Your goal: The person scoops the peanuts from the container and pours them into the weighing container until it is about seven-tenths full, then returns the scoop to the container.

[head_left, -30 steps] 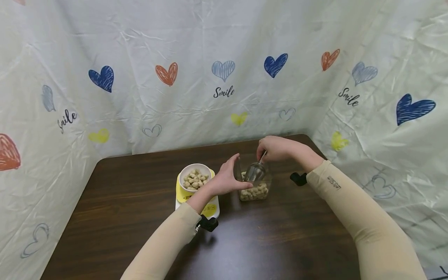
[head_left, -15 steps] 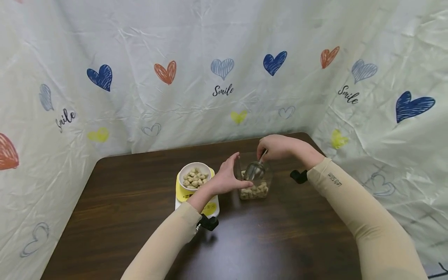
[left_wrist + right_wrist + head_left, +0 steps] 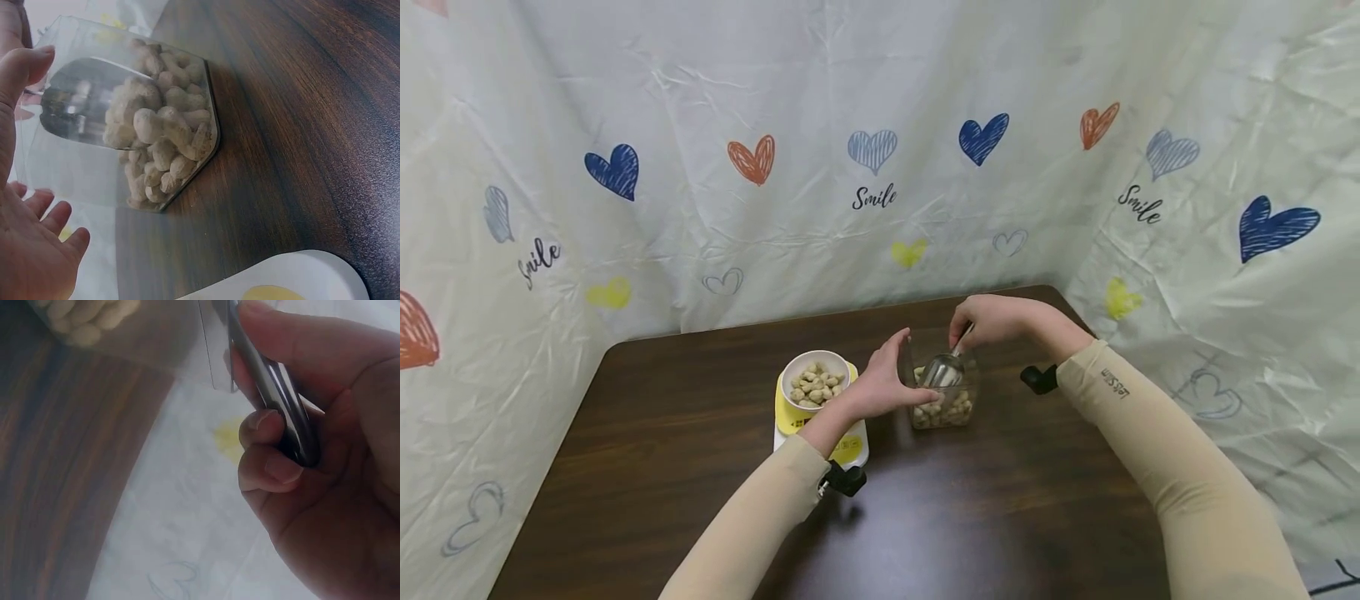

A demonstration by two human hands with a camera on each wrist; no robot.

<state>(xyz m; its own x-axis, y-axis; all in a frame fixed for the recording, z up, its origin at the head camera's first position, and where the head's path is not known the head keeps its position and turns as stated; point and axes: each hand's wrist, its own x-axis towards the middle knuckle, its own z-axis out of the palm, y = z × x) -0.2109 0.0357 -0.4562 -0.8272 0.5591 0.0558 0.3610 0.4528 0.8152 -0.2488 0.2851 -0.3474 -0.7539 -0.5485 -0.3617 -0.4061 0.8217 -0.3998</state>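
A clear plastic container (image 3: 973, 385) of unshelled peanuts (image 3: 164, 153) stands on the table. My left hand (image 3: 882, 385) holds its left side, thumb at the near wall and fingers toward the far side. From above, my right hand (image 3: 992, 319) grips the handle of a metal scoop (image 3: 943, 372). In the right wrist view, its fingers wrap round the handle (image 3: 275, 394). The scoop's bowl tilts down inside the container, with peanuts in and around it, as the left wrist view shows through the wall.
Left of the container, a white bowl (image 3: 787, 385) with peanuts sits on a yellow and white kitchen scale (image 3: 781, 417). My left forearm partly covers the scale. The dark wooden table (image 3: 1000, 508) meets a white curtain (image 3: 805, 275) printed with hearts at its back edge.
The scoop has shifted and tilted slightly inside the container, its bowl now lying lower among the peanuts. My left hand keeps its place on the container.
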